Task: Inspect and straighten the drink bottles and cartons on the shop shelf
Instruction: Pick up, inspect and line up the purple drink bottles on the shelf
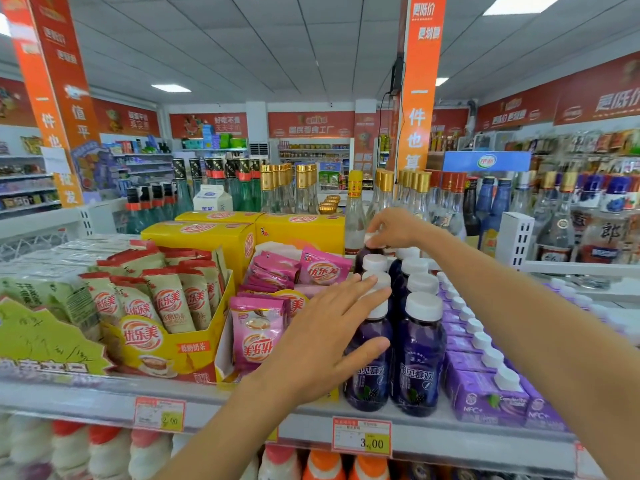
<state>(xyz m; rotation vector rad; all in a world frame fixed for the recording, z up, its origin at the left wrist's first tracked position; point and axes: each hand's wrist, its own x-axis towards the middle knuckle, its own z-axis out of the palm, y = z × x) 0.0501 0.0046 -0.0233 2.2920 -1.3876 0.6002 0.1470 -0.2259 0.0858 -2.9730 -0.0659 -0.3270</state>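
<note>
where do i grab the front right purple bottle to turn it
Probably its white cap, from above: the front right bottle stands upright, hemmed between the neighbouring bottle and the purple cartons, so the cap is the clearest hold.

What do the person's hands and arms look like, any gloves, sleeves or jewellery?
Both are bare. The left hand and the right hand wear no gloves, and no rings show on the fingers in view. Neither wrist carries a watch or bracelet. Both forearms are uncovered up to the picture's edge, so no sleeve shows.
</note>
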